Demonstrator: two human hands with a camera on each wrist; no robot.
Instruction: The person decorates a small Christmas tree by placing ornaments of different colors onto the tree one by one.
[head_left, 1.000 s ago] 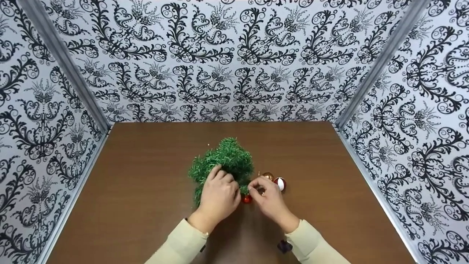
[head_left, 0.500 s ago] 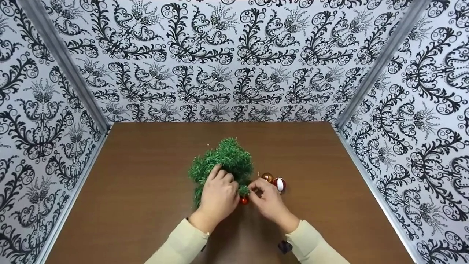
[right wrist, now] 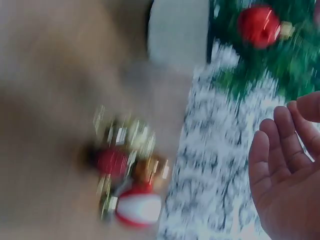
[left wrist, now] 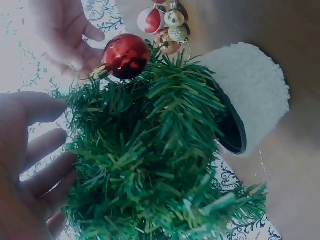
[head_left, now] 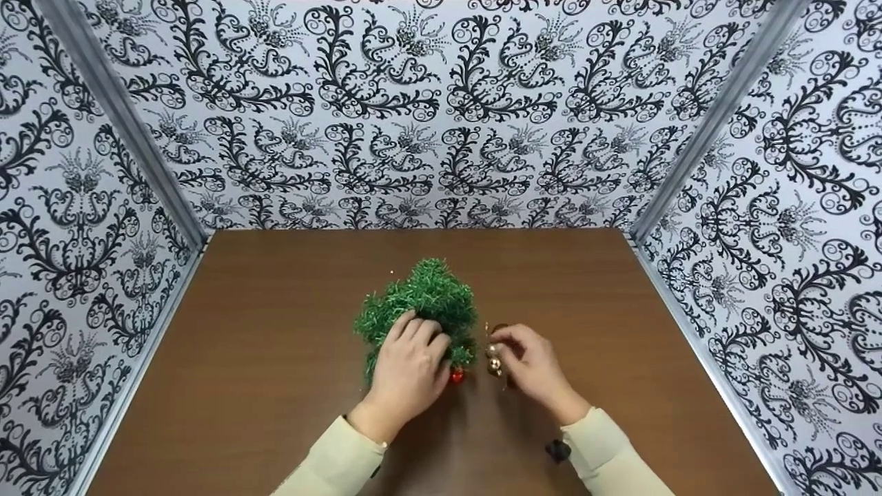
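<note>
A small artificial Christmas tree (head_left: 441, 296) stands on a white, rough-surfaced base (left wrist: 255, 90). My left hand (head_left: 410, 355) rests on its near-left side, loosely bent fingertips (left wrist: 62, 167) right at the green branches. From a lower branch hangs a shiny red bauble (left wrist: 126, 56) with a gold cap. My right hand (head_left: 534, 365) is apart from the tree; its palm faces the right wrist view, with fingers (right wrist: 287, 140) relaxed and nothing between them. Beside and partly under that hand in the head view are small gold baubles (head_left: 495, 365).
A cluster of ornaments lies on the brown tabletop (head_left: 289, 344) right of the tree, including a red-and-white bauble (right wrist: 140, 206) and a copper one (right wrist: 150, 169). Patterned panels (head_left: 441, 138) enclose the table at the back and sides.
My right hand has let go beside the red bauble and drawn back to the right, over the loose ornaments. My left hand has barely shifted on the tree; the red bauble hangs slightly further left.
</note>
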